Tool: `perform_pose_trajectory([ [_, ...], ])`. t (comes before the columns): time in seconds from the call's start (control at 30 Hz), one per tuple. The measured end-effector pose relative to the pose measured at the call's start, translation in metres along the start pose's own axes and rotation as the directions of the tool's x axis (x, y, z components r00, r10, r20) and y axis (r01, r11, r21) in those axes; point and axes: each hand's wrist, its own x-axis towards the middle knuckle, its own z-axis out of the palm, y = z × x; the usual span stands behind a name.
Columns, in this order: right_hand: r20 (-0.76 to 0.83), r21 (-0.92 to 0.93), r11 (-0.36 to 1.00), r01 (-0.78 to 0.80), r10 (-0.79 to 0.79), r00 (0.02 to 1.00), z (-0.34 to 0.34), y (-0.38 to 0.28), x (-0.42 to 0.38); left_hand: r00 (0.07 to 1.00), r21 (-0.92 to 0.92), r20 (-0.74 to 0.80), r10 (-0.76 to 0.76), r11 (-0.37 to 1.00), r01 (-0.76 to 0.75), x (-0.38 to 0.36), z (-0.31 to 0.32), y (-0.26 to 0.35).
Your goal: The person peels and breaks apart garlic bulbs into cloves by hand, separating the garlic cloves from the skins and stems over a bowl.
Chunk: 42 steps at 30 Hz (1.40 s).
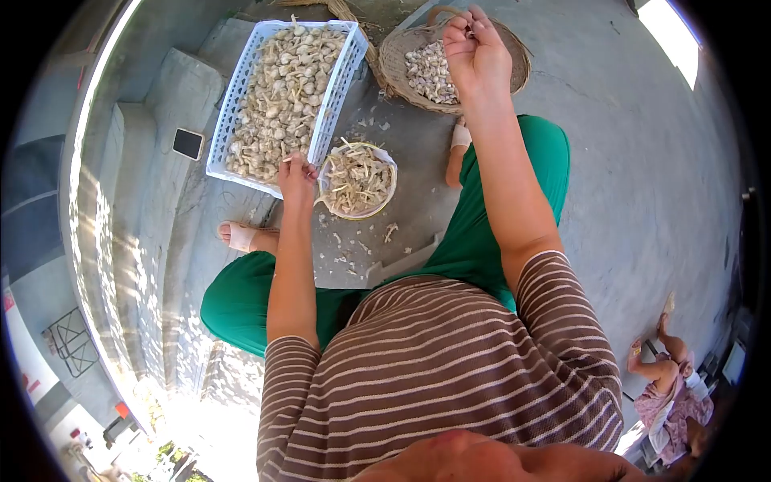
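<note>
At the near right corner of the blue-white plastic crate (215,153), my left hand (298,177) is closed in a pinch. A short pale piece of garlic (287,159) shows at its fingertips. Garlic bulbs (285,88) with short stems fill the crate. My right hand (480,60) is raised over the wicker basket (393,68), fingers curled around something small and dark, mostly hidden. Loose garlic cloves (431,72) lie in that basket. Beside my left hand stands a lined round container (391,183) heaped with cut garlic stems and skins (355,178).
A phone (189,144) lies on the step left of the crate. Bits of skin (345,249) are scattered on the concrete floor between my feet. Another person (673,394) sits at the lower right. Concrete steps (173,161) run along the left.
</note>
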Motion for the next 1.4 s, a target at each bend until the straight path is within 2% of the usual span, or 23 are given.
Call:
perform_pose_trajectory([
  [0.03,0.162,-0.083,0.994,0.077,-0.063,0.985,0.019,-0.003,-0.007,1.0,-0.047,0.021,0.008,0.999,-0.007,-0.007,0.003,0.004],
  [0.07,0.155,-0.087,0.994,0.06,-0.046,0.987,0.032,-0.004,-0.011,0.999,-0.094,0.042,0.022,0.995,-0.018,-0.013,0.006,0.008],
  [0.13,0.147,-0.257,0.918,0.303,-0.273,0.951,0.05,-0.005,-0.017,0.998,-0.126,0.06,0.012,0.992,-0.005,-0.025,0.007,0.014],
  [0.2,0.089,-0.249,0.941,0.228,-0.213,0.973,0.024,0.005,-0.006,0.994,-0.317,0.059,-0.091,0.943,0.105,-0.037,0.013,0.022],
  [0.3,-0.071,-0.212,0.962,-0.17,0.158,0.985,-0.019,0.041,-0.015,0.978,-0.48,0.12,-0.173,0.852,0.21,-0.053,0.008,0.021],
  [0.33,-0.127,-0.173,0.94,-0.294,0.275,0.953,-0.027,0.059,-0.026,0.962,-0.555,0.157,-0.225,0.785,0.274,-0.062,0.006,0.02],
  [0.4,-0.184,-0.219,0.836,-0.503,0.471,0.863,-0.054,0.089,-0.051,0.963,-0.577,0.118,-0.243,0.773,0.265,-0.081,0.002,0.018],
  [0.47,-0.375,-0.292,0.711,-0.64,0.53,0.761,-0.06,0.115,-0.088,0.964,-0.593,0.145,-0.221,0.76,0.264,-0.094,0.002,0.015],
  [0.53,-0.449,-0.396,0.55,-0.735,0.583,0.678,-0.087,0.137,-0.121,0.963,-0.63,0.144,-0.229,0.729,0.268,-0.098,-0.001,0.008],
  [0.57,-0.448,-0.405,0.538,-0.74,0.588,0.673,-0.097,0.14,-0.133,0.964,-0.618,0.117,-0.24,0.742,0.26,-0.099,-0.001,0.007],
  [0.63,-0.494,-0.55,0.247,-0.797,0.674,0.55,-0.107,0.147,-0.153,0.966,-0.62,0.072,-0.25,0.747,0.239,-0.098,-0.003,0.006],
  [0.67,-0.5,-0.549,0.223,-0.806,0.685,0.53,-0.112,0.15,-0.156,0.972,-0.621,0.071,-0.224,0.753,0.219,-0.096,-0.006,0.006],
  [0.8,-0.449,-0.568,0.27,-0.777,0.691,0.567,-0.128,0.155,-0.139,0.987,-0.625,0.038,-0.158,0.767,0.147,-0.092,-0.018,0.004],
  [0.93,-0.538,-0.413,0.655,-0.633,0.385,0.75,-0.142,0.149,-0.081,0.985,-0.619,0.036,-0.171,0.769,0.157,-0.09,-0.02,-0.002],
  [1.0,-0.485,-0.259,0.885,-0.387,0.227,0.844,-0.135,0.128,-0.041,0.985,-0.598,0.006,-0.172,0.789,0.141,-0.089,-0.015,0.001],
  [1.03,-0.485,-0.263,0.88,-0.395,0.234,0.843,-0.133,0.119,-0.035,0.991,-0.559,0.016,-0.133,0.821,0.119,-0.092,-0.014,0.001],
  [1.1,-0.607,-0.331,0.887,-0.323,0.062,0.792,-0.129,0.108,-0.027,0.998,-0.487,0.022,-0.066,0.871,0.069,-0.093,-0.012,0.002],
  [1.13,-0.602,-0.334,0.886,-0.322,0.062,0.796,-0.133,0.111,-0.032,0.998,-0.492,0.024,-0.063,0.868,0.066,-0.094,-0.01,0.003],
  [1.2,-0.544,-0.475,0.569,-0.671,0.41,0.732,-0.144,0.128,-0.055,0.998,-0.397,-0.011,0.064,0.915,-0.063,-0.093,-0.007,0.003],
  [1.27,-0.324,-0.66,0.359,-0.66,0.656,0.681,-0.108,0.147,-0.092,0.996,-0.375,0.015,0.085,0.924,-0.073,-0.094,-0.004,0.009],
  [1.33,-0.13,-0.746,0.272,-0.608,0.836,0.533,-0.071,0.158,-0.122,0.994,-0.342,0.046,0.096,0.937,-0.075,-0.098,-0.005,0.009],
  [1.37,-0.13,-0.744,0.272,-0.61,0.836,0.532,-0.057,0.16,-0.132,0.993,-0.28,0.062,0.105,0.956,-0.084,-0.098,-0.005,0.01],
  [1.4,-0.073,-0.843,0.2,-0.499,0.876,0.476,-0.046,0.161,-0.141,0.99,-0.217,0.08,0.115,0.972,-0.095,-0.097,-0.004,0.012],
])
